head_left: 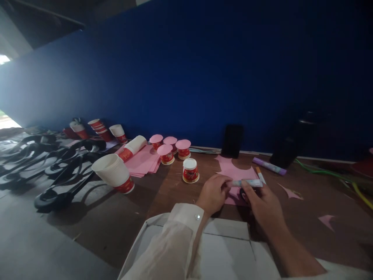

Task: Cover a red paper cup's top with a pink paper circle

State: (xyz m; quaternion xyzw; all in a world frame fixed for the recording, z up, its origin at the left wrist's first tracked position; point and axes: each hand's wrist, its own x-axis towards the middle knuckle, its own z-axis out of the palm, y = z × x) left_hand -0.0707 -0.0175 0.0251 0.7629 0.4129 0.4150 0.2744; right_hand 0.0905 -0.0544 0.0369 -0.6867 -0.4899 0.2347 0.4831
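Note:
My left hand [213,194] and my right hand [265,206] meet over the table, pinching the two ends of a pale glue stick [246,182] held level. Below them lies a pink paper sheet [231,167] with rounded pieces cut out of it. Something black with a loop, perhaps a scissors handle, is partly covered by my right hand. Left of my hands an upturned red paper cup [190,173] has a white bottom facing up. Behind it several upturned cups carry pink paper discs [165,149]. A purple tube [269,166] lies beyond my right hand.
A stack of paper cups [112,175] leans at left beside pink sheets [142,163], with more cups behind. Black straps or hoops [67,186] crowd the far left. A white box [227,249] sits under my forearms. A dark phone-like slab [232,140] leans against the blue partition [186,77].

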